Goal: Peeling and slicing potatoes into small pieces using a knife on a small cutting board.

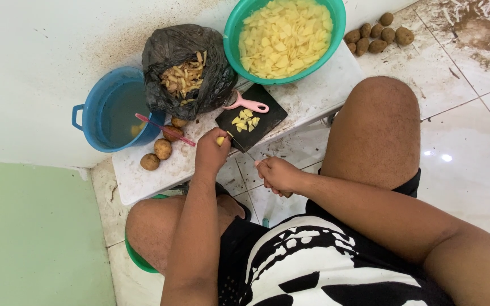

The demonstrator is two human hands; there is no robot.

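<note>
The left hand [211,152] pins a peeled potato piece [220,140] at the black cutting board's [267,116] seven-o'clock edge so the right hand's [277,174] gripped knife [241,147] can slice it.

I sit over a glossy white tiled floor [472,141], mud-smeared at its far corner [474,25]. A pale wall [35,68], speckled brown, meets a green surface [29,238] below. Overhead light glints [444,157] off the tiles beside me.

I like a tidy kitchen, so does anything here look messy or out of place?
Yes. Brown dirt smears stain the floor tiles at top right, and loose potatoes lie on the floor beside the green bowl.
</note>
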